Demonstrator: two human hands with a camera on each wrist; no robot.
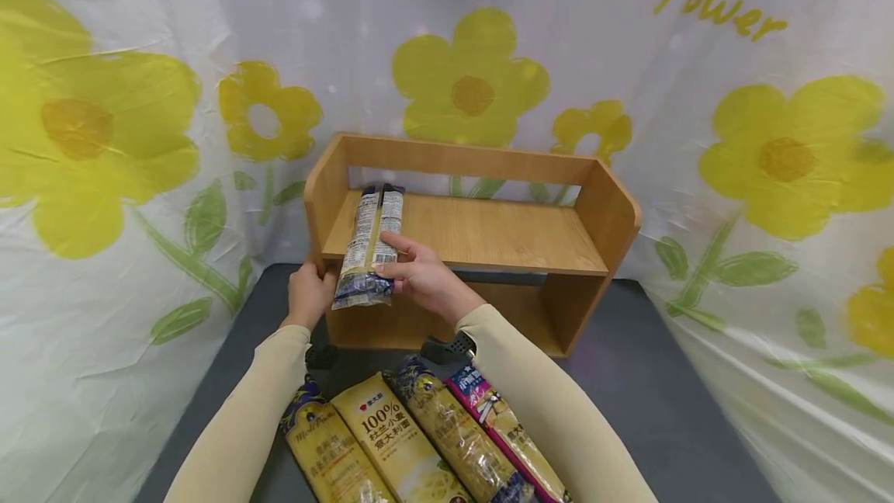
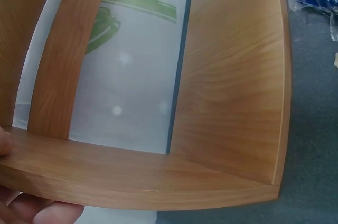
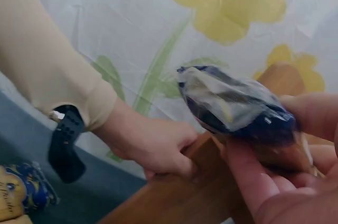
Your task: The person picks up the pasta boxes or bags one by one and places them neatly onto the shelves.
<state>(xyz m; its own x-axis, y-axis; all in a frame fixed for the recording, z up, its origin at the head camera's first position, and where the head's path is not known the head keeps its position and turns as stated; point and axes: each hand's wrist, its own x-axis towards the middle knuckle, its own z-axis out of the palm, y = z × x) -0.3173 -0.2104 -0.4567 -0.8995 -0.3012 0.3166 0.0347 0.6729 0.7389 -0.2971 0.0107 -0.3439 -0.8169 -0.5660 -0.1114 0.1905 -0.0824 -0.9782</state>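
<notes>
My right hand grips a clear and dark-blue pasta packet by its near right side, thumb on top. The printed back of the packet faces up. Its far part lies over the left end of the upper board of a wooden shelf, and its near end sticks out past the front edge. In the right wrist view the blue, crinkled end of the packet sits between thumb and fingers. My left hand holds the shelf's left side panel; in the left wrist view its fingertips curl under the panel edge.
Several pasta packets lie side by side on the dark table before the shelf: a gold one, a yellow one, another gold one and a pink-edged one. A flower-print curtain hangs behind and beside the table.
</notes>
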